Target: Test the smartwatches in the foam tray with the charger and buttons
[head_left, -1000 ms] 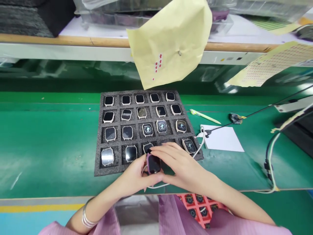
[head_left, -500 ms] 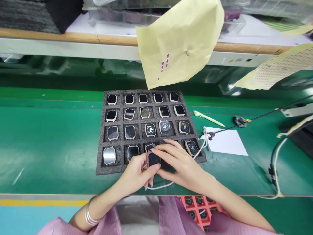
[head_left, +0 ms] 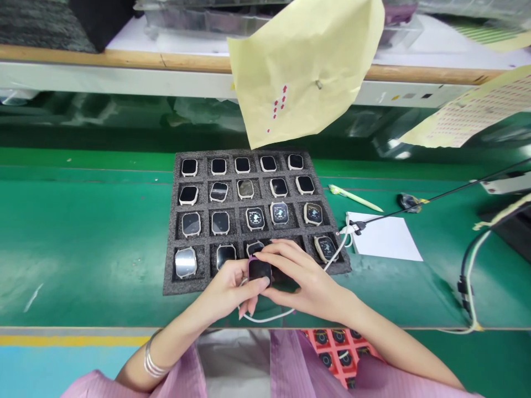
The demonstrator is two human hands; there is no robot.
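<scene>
Between my two hands is a smartwatch body [head_left: 260, 269] with a dark screen and a purple edge, held over the front of the foam tray [head_left: 169, 276]. My left hand [head_left: 230, 286] grips it from the left, thumb across its lower face. Fingers of my right hand [head_left: 305, 279] close on its top and right edge. A white cable [head_left: 269, 319] loops below the hands; whether it touches the watch is hidden. Pale-framed smartwatches fill most tray pockets, and a few, such as one lit watch [head_left: 279, 213], show a dial. My right hand covers part of the front row.
Right of the tray lie a green pen [head_left: 355, 198], white paper [head_left: 385, 239], a cable plug [head_left: 355, 226] and a small dark bundle [head_left: 410, 203]. Yellow paper [head_left: 305, 77] hangs from the shelf edge [head_left: 166, 62]. Below the green table's edge shows a red tray [head_left: 332, 349] with round dark pieces.
Both hands keep hold of the watch and have barely moved. The camera view has shifted slightly.
</scene>
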